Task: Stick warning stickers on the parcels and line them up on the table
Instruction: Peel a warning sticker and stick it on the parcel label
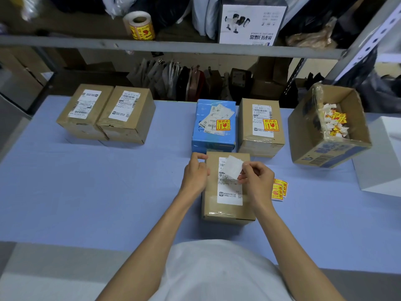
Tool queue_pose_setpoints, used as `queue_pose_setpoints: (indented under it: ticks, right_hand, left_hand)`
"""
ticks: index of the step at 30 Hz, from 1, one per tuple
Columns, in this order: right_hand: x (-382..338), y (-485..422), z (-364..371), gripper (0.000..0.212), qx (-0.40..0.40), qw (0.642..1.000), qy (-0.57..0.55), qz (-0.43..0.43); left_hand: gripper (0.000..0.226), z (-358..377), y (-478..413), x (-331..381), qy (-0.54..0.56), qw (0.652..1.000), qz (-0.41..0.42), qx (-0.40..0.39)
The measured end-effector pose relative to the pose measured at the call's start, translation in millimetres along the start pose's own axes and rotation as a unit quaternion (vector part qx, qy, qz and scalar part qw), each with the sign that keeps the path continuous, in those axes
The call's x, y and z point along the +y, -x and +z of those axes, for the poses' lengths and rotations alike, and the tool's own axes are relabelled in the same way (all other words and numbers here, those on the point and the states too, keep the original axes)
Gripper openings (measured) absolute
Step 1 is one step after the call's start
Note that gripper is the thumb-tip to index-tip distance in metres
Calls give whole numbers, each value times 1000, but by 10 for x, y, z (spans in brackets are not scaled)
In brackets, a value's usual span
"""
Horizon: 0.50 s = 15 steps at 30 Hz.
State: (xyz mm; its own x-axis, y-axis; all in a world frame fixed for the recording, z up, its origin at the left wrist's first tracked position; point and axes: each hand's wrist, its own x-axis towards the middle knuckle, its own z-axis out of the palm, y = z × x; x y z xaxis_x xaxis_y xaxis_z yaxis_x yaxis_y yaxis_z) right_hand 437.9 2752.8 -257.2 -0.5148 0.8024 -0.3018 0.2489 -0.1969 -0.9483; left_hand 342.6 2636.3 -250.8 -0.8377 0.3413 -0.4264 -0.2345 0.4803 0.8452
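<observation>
A brown parcel (225, 205) with a white shipping label lies in front of me on the blue table (97, 187). My left hand (195, 172) grips its far left corner. My right hand (256, 179) pinches a white square of sticker paper (233, 167), its blank side up, above the parcel's label. Loose yellow-and-red warning stickers (279, 190) lie just right of the parcel. Behind it stand a blue parcel (213, 127) and a brown parcel (260, 129), each bearing a warning sticker. Two brown parcels (106, 114) without warning stickers stand at the far left.
An open cardboard box (327, 131) holding crumpled backing papers and stickers stands at the right, with a white box (382, 157) beyond it. A sticker roll (140, 26) and a white product box (249, 25) rest on the metal shelf above.
</observation>
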Motion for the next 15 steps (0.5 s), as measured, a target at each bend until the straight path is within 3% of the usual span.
queue_pose_setpoints:
  ticks: [5,15]
  right_hand:
    - [0,4,2,10,1,1000,7,-1]
    - [-15,29,15,11,8,1000,15,-3]
  left_hand:
    - [22,-7,22,3,-16,999,30,10]
    - [27,66,123,65,-19,993,107,48]
